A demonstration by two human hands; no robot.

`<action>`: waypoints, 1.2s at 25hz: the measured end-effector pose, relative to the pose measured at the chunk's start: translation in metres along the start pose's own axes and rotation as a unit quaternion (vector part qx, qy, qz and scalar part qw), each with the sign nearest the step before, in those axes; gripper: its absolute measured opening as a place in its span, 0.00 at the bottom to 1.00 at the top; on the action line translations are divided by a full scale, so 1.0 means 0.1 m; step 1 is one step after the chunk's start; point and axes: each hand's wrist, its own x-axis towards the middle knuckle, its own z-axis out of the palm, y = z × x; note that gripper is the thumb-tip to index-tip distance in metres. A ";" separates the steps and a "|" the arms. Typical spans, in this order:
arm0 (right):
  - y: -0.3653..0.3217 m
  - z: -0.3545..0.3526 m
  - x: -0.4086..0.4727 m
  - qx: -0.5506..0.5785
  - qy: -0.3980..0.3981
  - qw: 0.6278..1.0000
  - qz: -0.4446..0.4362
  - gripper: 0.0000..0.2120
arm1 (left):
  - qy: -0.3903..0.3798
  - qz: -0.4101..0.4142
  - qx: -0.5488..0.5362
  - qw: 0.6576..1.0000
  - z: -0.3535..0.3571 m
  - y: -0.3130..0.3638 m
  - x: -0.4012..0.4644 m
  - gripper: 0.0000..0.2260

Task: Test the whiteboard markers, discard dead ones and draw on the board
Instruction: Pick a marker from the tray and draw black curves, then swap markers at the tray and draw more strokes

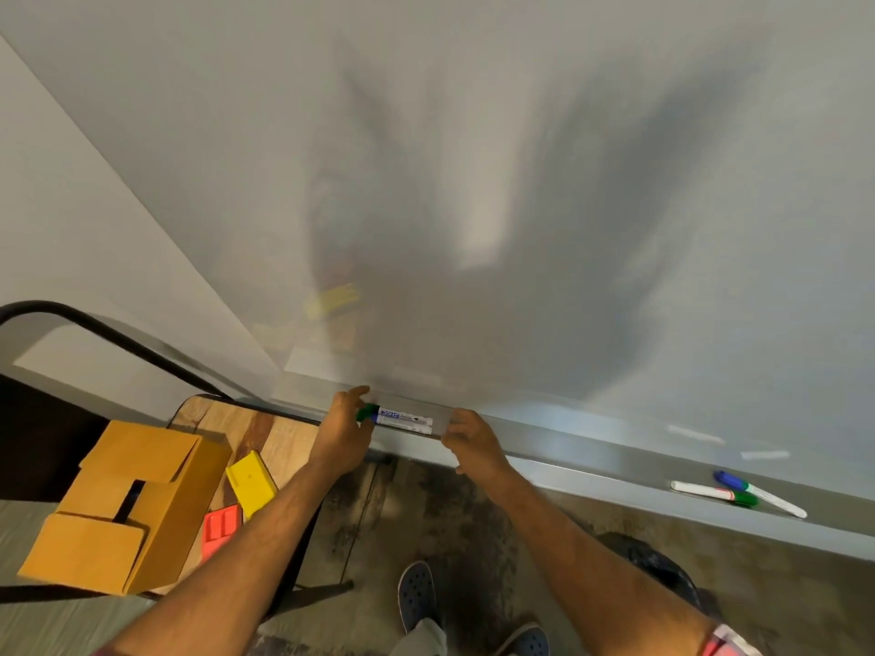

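Note:
A blank whiteboard (521, 205) fills the upper view, with a grey ledge (592, 461) along its bottom edge. Two markers lie side by side on the ledge between my hands: a green-capped marker (395, 413) and a second white one just below it. My left hand (343, 430) pinches the green cap end. At the markers' other end my right hand (473, 442) rests with curled fingers; whether it grips them is not clear. Farther right on the ledge lie a blue-capped marker (757, 492) and another green-capped marker (715, 492).
A small wooden table (265, 428) stands at lower left, carrying an open cardboard box (128, 504), a yellow eraser block (251, 482) and a red block (220, 530). A black curved bar (109, 331) runs behind it. My feet in dark shoes (416, 594) stand on patchy floor.

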 end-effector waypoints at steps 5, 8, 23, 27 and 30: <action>0.12 -0.57 -0.35 0.040 0.032 0.999 0.007 0.23 | -0.073 0.058 0.015 0.996 0.20 0.56 -0.11 0.19; 0.31 -0.96 -0.61 0.068 0.049 0.996 0.007 0.19 | -0.120 0.085 0.040 0.988 0.48 0.98 -0.26 0.15; 2.25 -3.15 -1.22 0.050 0.248 0.965 0.070 0.21 | -0.211 0.119 0.030 0.970 2.57 2.43 -1.26 0.21; 2.54 -3.65 -1.15 0.039 0.256 0.964 0.066 0.24 | -0.213 0.099 0.037 0.971 3.15 2.63 -1.28 0.26; 2.65 -3.78 -1.06 0.040 0.197 0.978 0.060 0.26 | -0.219 0.072 0.040 0.972 3.51 2.73 -1.29 0.28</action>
